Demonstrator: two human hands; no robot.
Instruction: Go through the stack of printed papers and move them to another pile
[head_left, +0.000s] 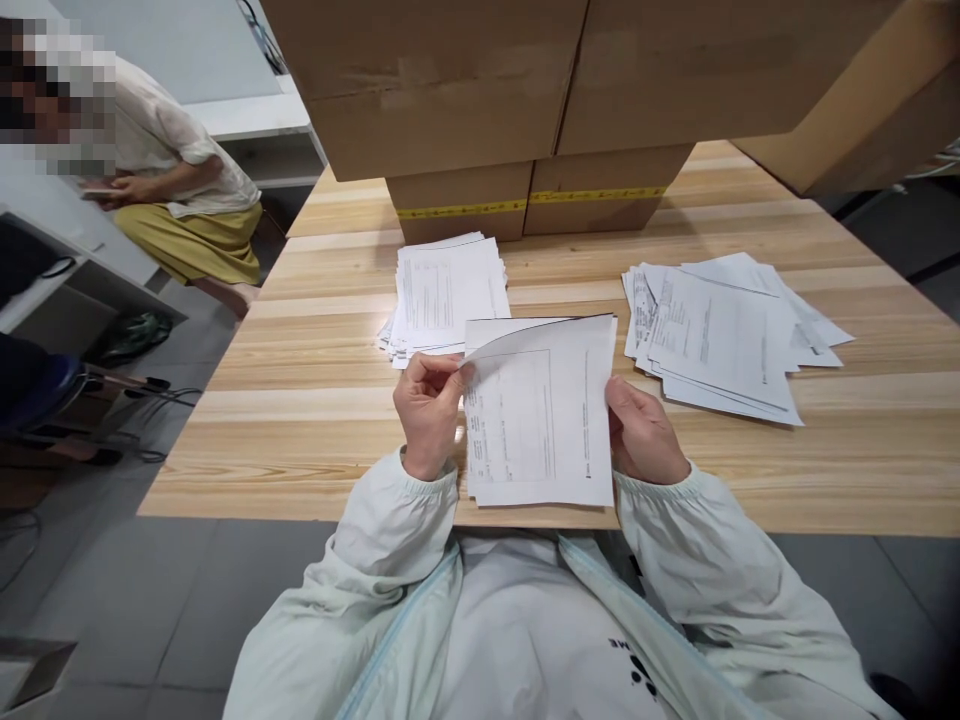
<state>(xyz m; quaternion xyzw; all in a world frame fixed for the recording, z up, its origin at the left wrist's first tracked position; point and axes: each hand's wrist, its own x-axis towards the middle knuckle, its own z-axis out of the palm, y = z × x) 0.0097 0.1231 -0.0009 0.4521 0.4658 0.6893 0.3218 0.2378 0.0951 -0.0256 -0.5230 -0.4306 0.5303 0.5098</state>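
Both hands grip the paper stack (pixel 540 420): left hand (pixel 429 410) pinching up the top sheet's corner, right hand (pixel 643 435) clamping the edge; two sheets may lift together.

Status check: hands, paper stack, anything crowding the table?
Left hand peeling the top sheet by its corner. Right hand steadying the held stack at its edge. Two paper piles beyond; cardboard boxes behind.

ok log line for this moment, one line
left hand: peeling top sheet corner | right hand: holding stapled papers edge | left pile, right pile on wooden table
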